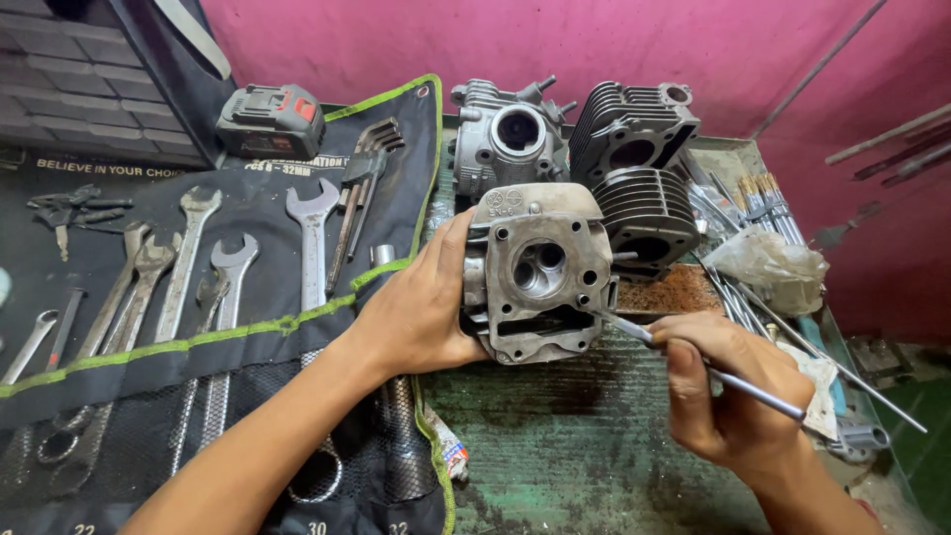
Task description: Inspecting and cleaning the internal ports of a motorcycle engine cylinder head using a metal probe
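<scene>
Gripping cyl. head (535, 272) upright on green bench (575, 436) w/ my left hand (416, 312) wrapped round its side, my right hand (728, 391) pinches thin metal rod (693, 362), tip touching head's lower edge, beside wrench roll (198, 297).

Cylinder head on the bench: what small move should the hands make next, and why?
Probably ease the thin metal rod a little further into the cylinder head. The right hand pinches the rod with its tip right at the head's lower right edge, while the left hand steadies the head upright on the green bench.
</scene>
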